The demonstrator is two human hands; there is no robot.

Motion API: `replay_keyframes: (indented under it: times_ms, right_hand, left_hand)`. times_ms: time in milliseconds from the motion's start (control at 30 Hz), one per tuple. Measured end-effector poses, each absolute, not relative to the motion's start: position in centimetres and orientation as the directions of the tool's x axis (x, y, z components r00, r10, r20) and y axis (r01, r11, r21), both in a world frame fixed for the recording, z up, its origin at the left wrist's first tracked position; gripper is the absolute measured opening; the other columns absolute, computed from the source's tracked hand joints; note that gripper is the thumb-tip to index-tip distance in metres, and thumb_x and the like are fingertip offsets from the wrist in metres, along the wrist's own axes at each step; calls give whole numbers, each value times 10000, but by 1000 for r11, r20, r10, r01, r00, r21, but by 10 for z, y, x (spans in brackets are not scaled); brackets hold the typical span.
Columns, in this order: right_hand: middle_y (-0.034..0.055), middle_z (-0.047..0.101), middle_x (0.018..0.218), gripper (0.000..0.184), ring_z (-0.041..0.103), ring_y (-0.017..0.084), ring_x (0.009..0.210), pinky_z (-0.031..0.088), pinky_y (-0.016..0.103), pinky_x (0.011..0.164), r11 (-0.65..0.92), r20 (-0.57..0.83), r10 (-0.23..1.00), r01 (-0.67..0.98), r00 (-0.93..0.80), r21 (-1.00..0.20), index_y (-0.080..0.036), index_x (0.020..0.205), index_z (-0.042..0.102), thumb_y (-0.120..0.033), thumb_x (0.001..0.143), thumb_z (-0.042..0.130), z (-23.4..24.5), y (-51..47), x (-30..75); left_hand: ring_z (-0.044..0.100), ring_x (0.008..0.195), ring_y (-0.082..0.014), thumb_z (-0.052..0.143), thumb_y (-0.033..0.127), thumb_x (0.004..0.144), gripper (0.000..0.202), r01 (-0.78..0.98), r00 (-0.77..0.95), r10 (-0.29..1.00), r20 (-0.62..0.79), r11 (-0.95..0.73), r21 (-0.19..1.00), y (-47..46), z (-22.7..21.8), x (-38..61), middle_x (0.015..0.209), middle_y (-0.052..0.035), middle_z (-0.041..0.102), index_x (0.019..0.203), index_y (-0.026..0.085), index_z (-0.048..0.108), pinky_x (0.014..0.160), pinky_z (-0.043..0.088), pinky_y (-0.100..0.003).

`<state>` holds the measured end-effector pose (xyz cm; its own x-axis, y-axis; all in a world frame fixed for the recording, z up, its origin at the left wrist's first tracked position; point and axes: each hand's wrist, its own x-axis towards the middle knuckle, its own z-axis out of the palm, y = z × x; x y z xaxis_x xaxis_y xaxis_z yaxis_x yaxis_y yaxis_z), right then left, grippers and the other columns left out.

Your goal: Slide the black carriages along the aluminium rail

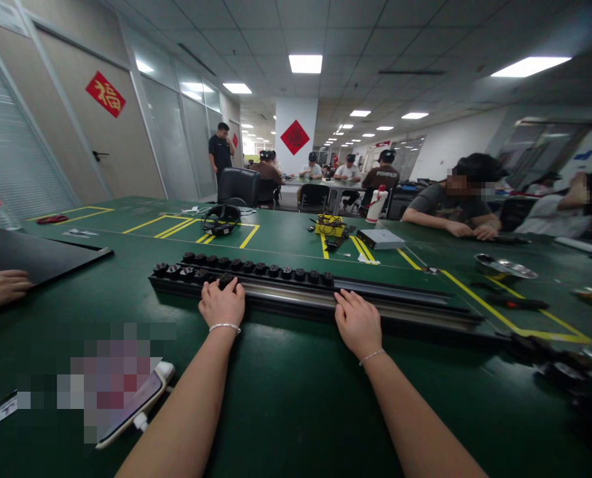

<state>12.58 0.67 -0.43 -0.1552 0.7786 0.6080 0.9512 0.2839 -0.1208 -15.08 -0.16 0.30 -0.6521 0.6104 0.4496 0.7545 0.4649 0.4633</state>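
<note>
Rail [400, 300] is pressed by right hand [358, 323], fingers flat and open; left hand [222, 303] is curled at the knobs [256, 268], grip cannot be told. Under an uneven push the rail could be skewed and knobs dislodged.

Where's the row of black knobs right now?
In the head view, the row of black knobs sits along the left half of the long black rail on the green table, just beyond the left hand.

Black over-ear headset [220, 219] sits mid-table on the green mat [286, 398], yellow cable bundle [330, 226] near a flat white box [380, 239], shiny metal dish [505, 267] far right, white smartphone [141, 398] lower left.
</note>
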Motion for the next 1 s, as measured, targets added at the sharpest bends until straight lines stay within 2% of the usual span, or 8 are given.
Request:
replay_keyframes:
  times_ms: [667,1000]
  right_hand:
    - [14,583,1183,358,479,186,1118,320,350,894,283,613,775,951,-151,-123,-252,1089,610,-277,839,355,-4,6,126]
    - [15,575,1193,358,468,191,1131,317,353,893,291,603,783,947,-154,-137,-249,1093,606,-273,837,357,-5,6,126]
  left_hand:
    - [346,1208,-275,436,391,800,309,752,-655,597,462,462,470,-3,4,-148,1212,-89,514,1002,317,658,911,329,-457]
    - [363,1191,-266,431,374,805,303,768,-641,572,512,461,445,-1,0,-148,1186,-82,532,980,309,670,902,342,-439]
